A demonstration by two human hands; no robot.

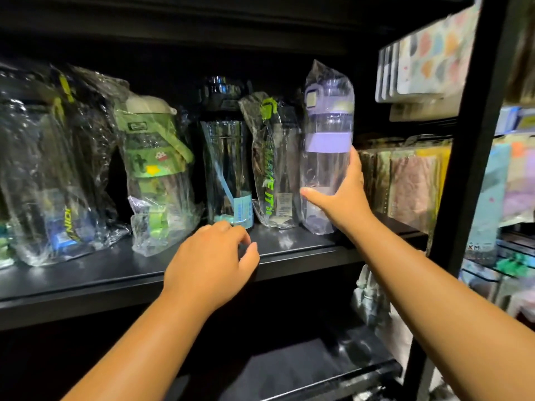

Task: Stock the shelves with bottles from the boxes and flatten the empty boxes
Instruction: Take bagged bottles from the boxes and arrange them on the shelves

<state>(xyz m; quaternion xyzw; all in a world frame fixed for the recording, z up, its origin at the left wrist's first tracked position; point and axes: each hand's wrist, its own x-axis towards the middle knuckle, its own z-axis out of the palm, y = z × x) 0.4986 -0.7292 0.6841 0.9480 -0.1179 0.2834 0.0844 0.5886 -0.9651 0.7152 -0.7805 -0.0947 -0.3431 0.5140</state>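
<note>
The person is stocking: the right hand (343, 195) is gripping the purple bottle (327, 146), wrapped in plastic and standing at the right end of the row on the shelf (304, 253). The left hand (214, 256) is hovering with fingers loosely curled, holding nothing. Next, I think, the bottle needs releasing upright.

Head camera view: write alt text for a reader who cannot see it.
The right hand grips a plastic-wrapped purple bottle, upright at the right end of a row of wrapped bottles on a dark shelf. The left hand hovers at the shelf's front edge, fingers loosely curled, holding nothing.
</note>
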